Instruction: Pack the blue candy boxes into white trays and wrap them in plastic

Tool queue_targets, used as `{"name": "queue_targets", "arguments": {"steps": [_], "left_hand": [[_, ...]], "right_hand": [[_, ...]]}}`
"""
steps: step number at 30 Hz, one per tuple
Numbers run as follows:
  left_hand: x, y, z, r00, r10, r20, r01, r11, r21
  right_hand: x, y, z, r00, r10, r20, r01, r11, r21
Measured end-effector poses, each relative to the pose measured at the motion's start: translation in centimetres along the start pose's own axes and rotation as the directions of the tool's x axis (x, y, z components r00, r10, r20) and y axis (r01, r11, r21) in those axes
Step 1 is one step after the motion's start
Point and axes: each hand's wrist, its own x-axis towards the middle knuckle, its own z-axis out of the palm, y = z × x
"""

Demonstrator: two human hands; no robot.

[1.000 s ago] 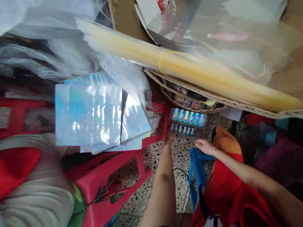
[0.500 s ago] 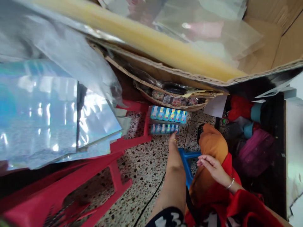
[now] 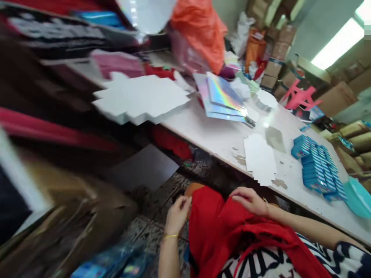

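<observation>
My left hand (image 3: 177, 214), with a gold bangle at the wrist, is beside my knee at the edge of the red cloth (image 3: 211, 220). Its fingers are curled together, and nothing shows in them. On the red cloth over my lap rests my right hand (image 3: 251, 200), wearing a silver bracelet, its fingers loosely extended and holding nothing. Blurred blue shiny packets (image 3: 133, 266) lie low at the left on the floor. Striped blue boxes (image 3: 315, 166) are grouped on the white table (image 3: 214, 133), right of a jagged-edged white sheet stack (image 3: 261, 158).
A larger stack of white cut sheets (image 3: 142, 96) overhangs the table edge. Holographic sheets (image 3: 226, 94), an orange bag (image 3: 199, 31) and a turquoise basin (image 3: 359, 197) are on the table. An open carton (image 3: 72, 235) stands at lower left. Cartons fill the back.
The view has swung from the floor up to the table. My left hand has left the blue packets and is beside my knee. My right hand now lies on my lap.
</observation>
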Motion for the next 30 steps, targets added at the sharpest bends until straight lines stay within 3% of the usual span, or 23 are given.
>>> {"name": "queue_targets", "arguments": {"steps": [1, 2, 3, 5, 6, 7, 9, 10, 12, 15, 19, 22, 24, 27, 30], "left_hand": [[0.9, 3.5, 1.4, 0.983, 0.178, 0.052, -0.18, 0.983, 0.036], [1.5, 7.0, 3.2, 0.93, 0.345, 0.123, -0.355, 0.932, 0.068], [1.7, 10.3, 5.4, 0.851, 0.473, 0.229, -0.502, 0.861, 0.087], [1.7, 15.5, 10.7, 0.636, 0.632, 0.444, -0.733, 0.674, 0.091], [1.6, 17.1, 13.6, 0.541, 0.663, 0.517, -0.809, 0.578, 0.106], [1.4, 17.9, 16.4, 0.479, 0.661, 0.577, -0.854, 0.503, 0.133], [1.3, 17.5, 21.0, 0.405, 0.613, 0.678, -0.9, 0.397, 0.179], [1.2, 16.8, 22.5, 0.39, 0.586, 0.711, -0.909, 0.368, 0.196], [1.2, 15.2, 24.0, 0.371, 0.554, 0.745, -0.917, 0.342, 0.203], [1.4, 14.8, 23.6, 0.372, 0.541, 0.755, -0.909, 0.378, 0.177], [2.4, 17.8, 22.7, 0.432, 0.415, 0.801, -0.825, 0.541, 0.165], [3.2, 20.6, 22.3, 0.526, 0.337, 0.781, -0.72, 0.665, 0.199], [3.2, 21.8, 21.8, 0.55, 0.33, 0.767, -0.683, 0.707, 0.185], [2.1, 22.0, 20.7, 0.49, 0.287, 0.823, -0.651, 0.748, 0.127], [0.4, 20.1, 19.7, 0.356, 0.23, 0.906, -0.672, 0.737, 0.077]], "right_hand": [[-2.2, 1.2, -2.2, 0.986, 0.069, -0.15, -0.073, 0.997, -0.021], [-4.4, 2.6, -4.2, 0.954, 0.121, -0.275, -0.135, 0.99, -0.032], [-6.5, 4.2, -5.8, 0.916, 0.148, -0.374, -0.178, 0.983, -0.046], [-9.9, 7.4, -8.4, 0.849, 0.139, -0.509, -0.212, 0.973, -0.088], [-11.1, 8.9, -9.4, 0.826, 0.112, -0.553, -0.209, 0.971, -0.115], [-12.0, 10.3, -10.2, 0.807, 0.082, -0.585, -0.2, 0.97, -0.139], [-13.1, 12.7, -11.5, 0.783, 0.036, -0.621, -0.173, 0.971, -0.163], [-13.3, 13.7, -12.0, 0.774, 0.029, -0.632, -0.164, 0.974, -0.156], [-13.4, 15.5, -12.6, 0.772, 0.047, -0.634, -0.147, 0.984, -0.106], [-13.5, 17.5, -12.9, 0.798, 0.144, -0.585, -0.141, 0.989, 0.052], [-13.6, 18.7, -13.6, 0.804, 0.241, -0.544, -0.149, 0.967, 0.208], [-13.1, 18.5, -14.7, 0.802, 0.144, -0.58, -0.131, 0.989, 0.065], [-12.6, 18.1, -15.3, 0.828, 0.064, -0.558, -0.122, 0.99, -0.068], [-12.2, 17.9, -15.2, 0.889, 0.023, -0.457, -0.091, 0.988, -0.126], [-12.5, 18.5, -13.5, 0.921, 0.021, -0.39, -0.041, 0.998, -0.042]]}}
